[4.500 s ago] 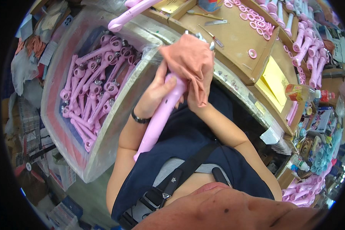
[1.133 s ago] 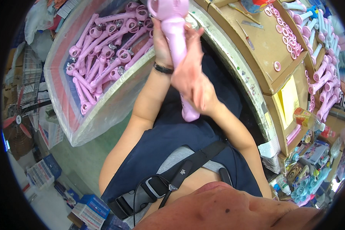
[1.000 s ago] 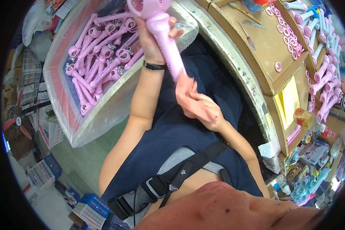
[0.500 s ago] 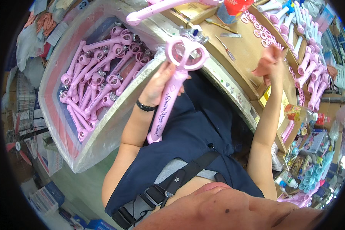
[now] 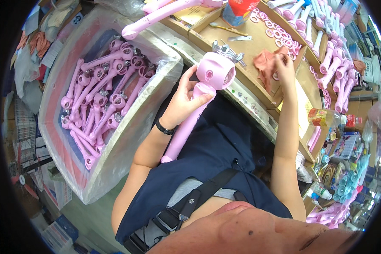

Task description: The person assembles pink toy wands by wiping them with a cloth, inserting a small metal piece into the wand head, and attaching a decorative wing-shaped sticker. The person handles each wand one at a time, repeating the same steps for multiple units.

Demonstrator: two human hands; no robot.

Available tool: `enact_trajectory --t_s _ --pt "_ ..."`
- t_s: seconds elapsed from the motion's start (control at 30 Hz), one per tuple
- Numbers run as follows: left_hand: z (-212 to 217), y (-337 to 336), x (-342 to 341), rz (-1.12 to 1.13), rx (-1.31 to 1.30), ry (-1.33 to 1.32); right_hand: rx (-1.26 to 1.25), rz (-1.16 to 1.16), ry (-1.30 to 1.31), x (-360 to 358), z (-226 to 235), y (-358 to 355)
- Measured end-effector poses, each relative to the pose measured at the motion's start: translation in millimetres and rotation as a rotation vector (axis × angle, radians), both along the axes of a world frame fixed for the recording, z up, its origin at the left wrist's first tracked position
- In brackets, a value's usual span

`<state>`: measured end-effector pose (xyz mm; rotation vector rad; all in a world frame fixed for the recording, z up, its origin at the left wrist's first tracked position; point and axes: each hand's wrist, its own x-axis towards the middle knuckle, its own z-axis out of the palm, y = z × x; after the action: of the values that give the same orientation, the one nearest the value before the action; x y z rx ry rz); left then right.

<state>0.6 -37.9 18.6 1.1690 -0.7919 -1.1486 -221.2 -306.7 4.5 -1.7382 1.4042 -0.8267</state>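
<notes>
In my left hand is a pink toy wand with a round, hollow head and a silver crown on top. My fingers wrap its neck just below the head, and its handle slants down across my dark apron. My right hand is over the cardboard tray to the right, its fingers pinched on a crumpled salmon-coloured cloth. Several small pink rings lie in the tray beyond that hand.
To the left stands a plastic-lined bin with many pink wands inside. Another pink wand part lies across the bench at the top. A red bag, a tweezer-like metal tool and a drink bottle are around the tray.
The wand has turned about its length, so its printed side faces away and its head shows from the side. My right hand has moved left with the cloth.
</notes>
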Motion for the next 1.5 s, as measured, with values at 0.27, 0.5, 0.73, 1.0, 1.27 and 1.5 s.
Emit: enact_trajectory --t_s 0.27,0.5,0.73,1.0,1.27,1.5 --pt "-17.1 -13.6 -5.2 -0.07 0.042 0.024 -0.692 -0.047 0.085 -36.0 28.0 106.7" --pt "-4.3 -30.7 -4.8 -0.31 0.074 0.143 -0.57 0.151 0.493 -113.6 -1.7 190.0" --pt "26.0 -39.6 -4.8 -0.425 0.168 0.068 -0.771 0.184 0.652 -148.5 -29.9 209.2" --pt "34.6 -44.6 -13.3 -0.391 0.285 0.136 -0.792 0.12 0.128 -77.1 1.9 180.6" --pt "32.5 -39.2 -24.7 -0.324 0.222 0.184 -0.728 0.177 -0.164 16.8 37.8 155.8" --pt "33.4 -39.5 -26.5 -0.309 0.23 0.17 -0.72 0.155 -0.088 15.7 48.2 146.4"
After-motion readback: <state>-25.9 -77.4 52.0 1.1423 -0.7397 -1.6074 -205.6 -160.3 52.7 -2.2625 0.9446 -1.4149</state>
